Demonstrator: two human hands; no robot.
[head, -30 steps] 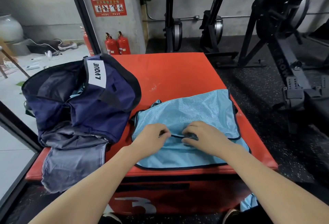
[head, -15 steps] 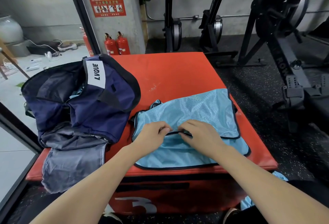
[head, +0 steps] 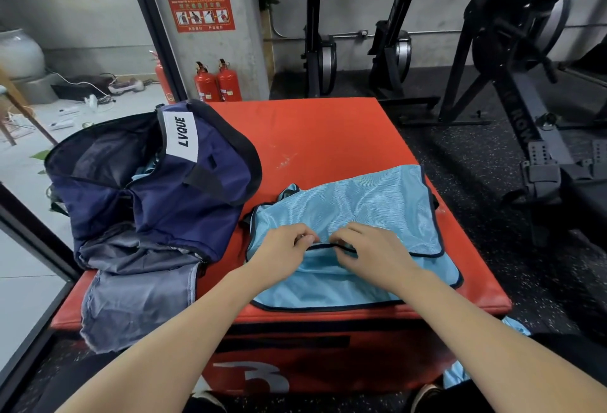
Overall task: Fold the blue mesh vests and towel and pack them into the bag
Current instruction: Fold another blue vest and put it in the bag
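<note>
Pinching the dark hem of the blue mesh vest (head: 354, 212) at lower centre, both hands together.
Left hand (head: 285, 250) and right hand (head: 372, 248) grip it; vest runs left-right; bag (head: 157, 189) lies left, nearer left hand.

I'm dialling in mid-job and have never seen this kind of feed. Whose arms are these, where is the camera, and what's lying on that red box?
There is no machine here: the arms belong to a person, and the one camera sits on their head, looking forward and down. The left hand and right hand both pinch the dark-trimmed edge of a light blue mesh vest spread on a red padded box. Beside it, on the person's left, lies an open navy bag with a white LVQUE label; something light blue shows inside. A grey cloth hangs over the box's near edge below the bag. More light blue fabric shows low by the box. Gym machines stand behind.
</note>
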